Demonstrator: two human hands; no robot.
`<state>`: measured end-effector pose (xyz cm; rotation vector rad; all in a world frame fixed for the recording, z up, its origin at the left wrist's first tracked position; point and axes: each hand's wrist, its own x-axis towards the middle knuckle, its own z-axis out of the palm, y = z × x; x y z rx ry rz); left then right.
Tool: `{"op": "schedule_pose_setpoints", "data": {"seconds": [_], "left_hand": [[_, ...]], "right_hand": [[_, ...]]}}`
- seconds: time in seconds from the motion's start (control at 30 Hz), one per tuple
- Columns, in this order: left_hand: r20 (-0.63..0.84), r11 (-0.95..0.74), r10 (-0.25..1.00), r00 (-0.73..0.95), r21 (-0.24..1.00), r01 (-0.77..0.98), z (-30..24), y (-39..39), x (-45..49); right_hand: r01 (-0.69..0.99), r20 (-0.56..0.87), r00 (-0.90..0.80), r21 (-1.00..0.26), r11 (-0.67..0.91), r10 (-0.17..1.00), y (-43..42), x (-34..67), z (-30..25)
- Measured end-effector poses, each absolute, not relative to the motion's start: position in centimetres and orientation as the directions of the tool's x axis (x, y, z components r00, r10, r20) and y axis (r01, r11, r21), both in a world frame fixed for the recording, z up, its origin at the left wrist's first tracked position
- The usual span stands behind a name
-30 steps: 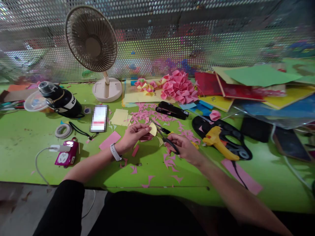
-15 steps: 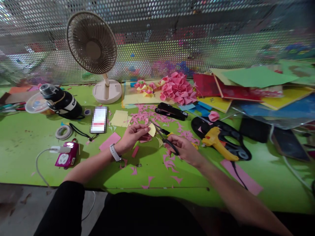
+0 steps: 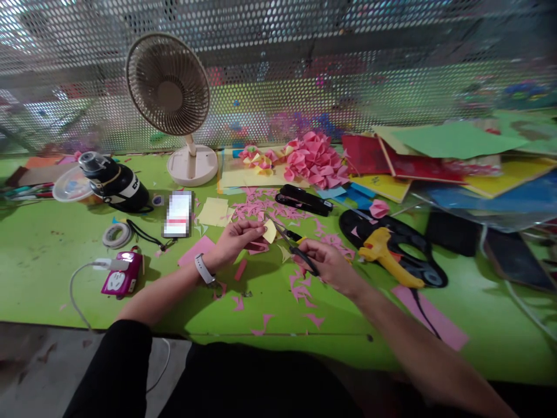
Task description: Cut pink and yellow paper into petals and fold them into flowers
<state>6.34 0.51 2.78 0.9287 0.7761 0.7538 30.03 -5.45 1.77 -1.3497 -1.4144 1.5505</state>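
Note:
My left hand (image 3: pixel 237 240) pinches a small folded yellow paper piece (image 3: pixel 270 231) above the green table (image 3: pixel 52 273). My right hand (image 3: pixel 328 264) grips black-handled scissors (image 3: pixel 292 244), whose blades point up and left at the yellow piece. A white watch sits on my left wrist. Pink paper scraps (image 3: pixel 300 287) lie scattered under and around both hands. A stack of yellow square notes (image 3: pixel 213 211) lies just behind my left hand.
A desk fan (image 3: pixel 172 96) stands at the back before a perforated metal screen. Folded pink paper flowers (image 3: pixel 315 157), a black stapler (image 3: pixel 303 200), a yellow glue gun (image 3: pixel 387 255), coloured paper sheets (image 3: pixel 452 139), a black bottle (image 3: pixel 117 184), tape roll (image 3: pixel 116 235), phone (image 3: pixel 177 213) and pink charger (image 3: pixel 122 278) surround me.
The view has shifted slightly, so everything sits a little lower and to the right. Both hands keep the same hold on paper and scissors.

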Motion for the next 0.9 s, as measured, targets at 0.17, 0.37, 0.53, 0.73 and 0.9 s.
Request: {"op": "schedule_pose_setpoints", "data": {"seconds": [0.17,0.37,0.53,0.73,0.9], "left_hand": [[-0.247,0.398,0.823,0.512,0.893,-0.209,2.7,0.6,6.2],[-0.263,0.408,0.824,0.502,0.890,-0.203,2.7,0.8,6.0],[-0.251,0.387,0.875,0.413,0.876,-0.289,3.6,1.5,5.6],[-0.379,0.525,0.830,0.409,0.779,-0.343,3.6,2.3,5.5],[-0.443,0.600,0.786,0.431,0.714,-0.360,3.3,2.6,5.7]], "right_hand": [[0.171,-0.256,-0.273,-0.962,-0.215,0.927,-5.5,29.8,2.0],[0.148,-0.218,-0.190,-0.970,-0.192,0.957,-5.0,31.1,1.6],[0.360,-0.079,0.042,-0.929,-0.088,0.996,-2.9,33.3,0.3],[0.834,0.111,0.177,-0.544,-0.090,0.978,-0.9,35.1,-1.8],[0.911,0.054,0.163,-0.392,-0.129,0.985,-0.2,35.8,-2.2]]}}
